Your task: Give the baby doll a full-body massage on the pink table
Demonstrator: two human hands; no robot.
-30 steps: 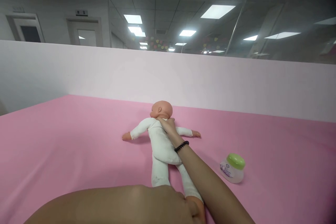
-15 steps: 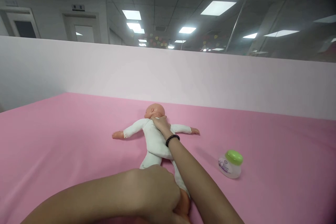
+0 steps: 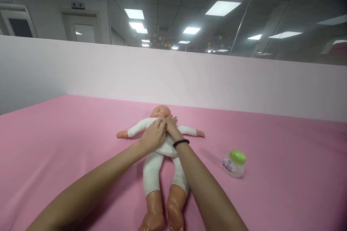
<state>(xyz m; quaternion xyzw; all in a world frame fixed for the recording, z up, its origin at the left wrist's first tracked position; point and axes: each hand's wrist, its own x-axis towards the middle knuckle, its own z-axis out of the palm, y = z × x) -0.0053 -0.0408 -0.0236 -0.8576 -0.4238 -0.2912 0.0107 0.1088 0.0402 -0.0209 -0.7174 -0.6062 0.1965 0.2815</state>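
Observation:
A baby doll (image 3: 153,173) in a white cloth body lies with its back up, head at the far end and arms spread sideways. My left hand (image 3: 154,136) rests on the left of its upper back, fingers laid out towards the neck. Beside it, my right hand (image 3: 170,124), with a black coiled band at the wrist, lies on the upper back near the right shoulder, fingers stretched out. The hands touch or nearly touch, and neither grips the doll. Part of the doll's neck and back is hidden under them.
Right of the doll, a clear jar (image 3: 234,166) with a green lid stands on the pink sheet (image 3: 271,195). A pale padded wall (image 3: 189,79) runs along the far side, with glass above it and doors behind at the left.
My left hand has moved from the doll's lower leg up to its upper back, beside my right hand. Both legs now show. The right hand stays near the neck.

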